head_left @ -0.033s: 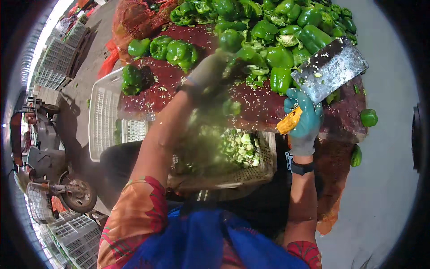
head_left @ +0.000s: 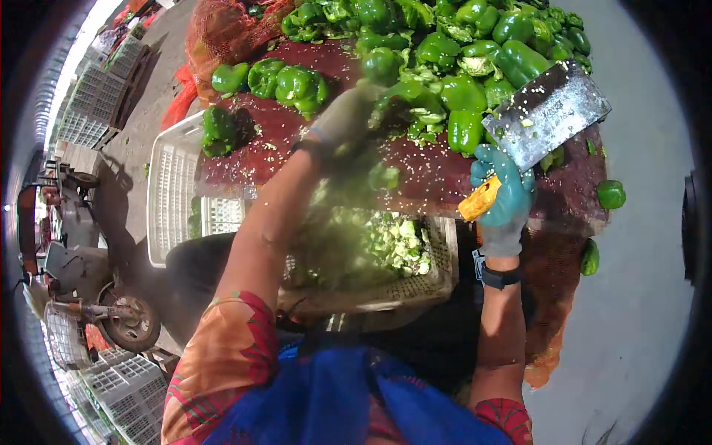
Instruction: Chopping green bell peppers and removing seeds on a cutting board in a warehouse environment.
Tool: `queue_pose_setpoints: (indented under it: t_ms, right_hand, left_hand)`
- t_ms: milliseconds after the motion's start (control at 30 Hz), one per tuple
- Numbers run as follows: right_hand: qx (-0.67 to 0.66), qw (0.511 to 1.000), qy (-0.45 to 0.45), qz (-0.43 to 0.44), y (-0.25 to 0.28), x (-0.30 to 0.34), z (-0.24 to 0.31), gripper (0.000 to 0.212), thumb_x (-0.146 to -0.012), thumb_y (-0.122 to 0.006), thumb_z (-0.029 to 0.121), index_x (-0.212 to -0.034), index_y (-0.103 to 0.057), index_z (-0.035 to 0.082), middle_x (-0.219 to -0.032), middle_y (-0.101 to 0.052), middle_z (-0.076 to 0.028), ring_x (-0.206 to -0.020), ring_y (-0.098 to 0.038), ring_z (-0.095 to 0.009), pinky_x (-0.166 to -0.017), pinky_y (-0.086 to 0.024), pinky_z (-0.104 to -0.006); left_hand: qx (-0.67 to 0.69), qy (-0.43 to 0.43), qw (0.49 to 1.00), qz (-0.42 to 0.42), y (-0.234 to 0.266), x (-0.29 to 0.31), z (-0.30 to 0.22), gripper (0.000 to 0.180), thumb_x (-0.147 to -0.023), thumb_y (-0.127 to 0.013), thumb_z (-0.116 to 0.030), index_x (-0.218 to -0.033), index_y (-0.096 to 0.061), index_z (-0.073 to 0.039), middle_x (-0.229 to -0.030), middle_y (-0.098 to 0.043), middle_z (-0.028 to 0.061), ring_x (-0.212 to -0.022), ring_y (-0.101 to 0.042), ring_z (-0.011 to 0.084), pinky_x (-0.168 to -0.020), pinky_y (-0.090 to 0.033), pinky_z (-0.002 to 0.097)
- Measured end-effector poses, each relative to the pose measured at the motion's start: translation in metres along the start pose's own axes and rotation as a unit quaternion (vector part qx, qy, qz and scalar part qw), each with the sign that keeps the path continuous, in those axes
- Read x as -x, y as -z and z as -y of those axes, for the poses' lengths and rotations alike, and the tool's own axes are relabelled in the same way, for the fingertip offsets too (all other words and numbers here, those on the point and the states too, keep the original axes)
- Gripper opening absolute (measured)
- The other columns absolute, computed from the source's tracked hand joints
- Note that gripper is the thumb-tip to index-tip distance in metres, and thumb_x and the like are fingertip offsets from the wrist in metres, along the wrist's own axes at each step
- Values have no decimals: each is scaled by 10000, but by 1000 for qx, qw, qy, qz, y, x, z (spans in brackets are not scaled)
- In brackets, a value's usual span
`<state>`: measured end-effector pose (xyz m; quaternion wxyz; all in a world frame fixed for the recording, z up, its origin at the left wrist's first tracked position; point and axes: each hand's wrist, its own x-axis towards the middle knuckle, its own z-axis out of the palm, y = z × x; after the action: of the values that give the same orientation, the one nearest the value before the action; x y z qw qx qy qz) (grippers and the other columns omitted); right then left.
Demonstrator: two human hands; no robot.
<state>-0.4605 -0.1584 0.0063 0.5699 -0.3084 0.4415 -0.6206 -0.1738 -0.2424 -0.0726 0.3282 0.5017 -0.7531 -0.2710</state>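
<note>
My right hand (head_left: 506, 194), in a teal-coated glove, is wrapped round the yellow handle of a cleaver (head_left: 552, 111). The broad metal blade points up and right beside the heap of green bell peppers (head_left: 461, 93), with pale bits stuck to it. My left hand (head_left: 347, 117), in a greyish glove, reaches to the heap's near left side. A hazy smear covers its fingers, so their grip is hidden. Under the table's near edge, a pale plastic crate (head_left: 443, 276) holds cut pepper cores and scraps (head_left: 404, 241). White seeds are scattered over the dark red tabletop (head_left: 256, 167).
Several whole peppers (head_left: 300, 89) lie left on the table; a single pepper (head_left: 611, 194) is at its right edge. A white crate (head_left: 165, 196) stands left, below an orange mesh sack (head_left: 226, 37). Farther left are a parked vehicle (head_left: 89, 267) and stacked crates (head_left: 87, 104).
</note>
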Motion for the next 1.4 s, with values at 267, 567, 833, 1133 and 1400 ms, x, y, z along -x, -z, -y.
queue_pose_setpoints:
  t_ms: [267, 567, 833, 1133, 1400]
  right_hand:
    - [-22, 999, 17, 26, 1, -3, 1, 283, -872, -643, 98, -1141, -618, 14, -889, -694, -96, -673, -619, -132, -580, -502, -247]
    - [-19, 1000, 10, -1, 1, -4, 6, 244, -881, -642, 129, -1093, -634, 9, -905, -704, -103, -699, -630, -148, -611, -516, -275]
    - [-9, 999, 29, 21, -13, 1, 6, 247, -886, -634, 148, -1085, -618, 3, -921, -698, -106, -723, -636, -150, -625, -523, -285]
    - [11, 1000, 5, -4, -15, 1, -1, 256, -887, -636, 144, -1107, -605, 16, -907, -700, -116, -681, -647, -163, -588, -528, -281]
    - [28, 999, 3, -19, -20, -5, 0, 240, -873, -639, 138, -1070, -625, 1, -896, -697, -114, -681, -636, -155, -586, -505, -275]
  left_hand:
    - [344, 189, 919, -37, -11, -11, -24, 236, -904, -641, -171, -1093, -640, -29, -911, -672, 37, -806, -622, 117, -713, -508, 254]
    - [164, 180, 939, -244, 92, 53, -63, 223, -901, -614, -169, -1067, -660, -27, -838, -648, 13, -696, -576, 75, -609, -470, 221]
    - [-146, 394, 847, -327, 300, 258, -11, 300, -912, -584, -270, -1049, -674, -18, -900, -662, 38, -795, -596, 117, -726, -475, 263]
    - [11, 317, 944, -91, 66, 39, -90, 550, -867, -598, -546, -1012, -687, -23, -798, -659, 75, -687, -605, 134, -620, -485, 306]
    - [-33, 301, 946, -119, -54, -79, -30, 661, -784, -640, -559, -960, -657, 78, -981, -672, 273, -958, -645, 405, -847, -496, 448]
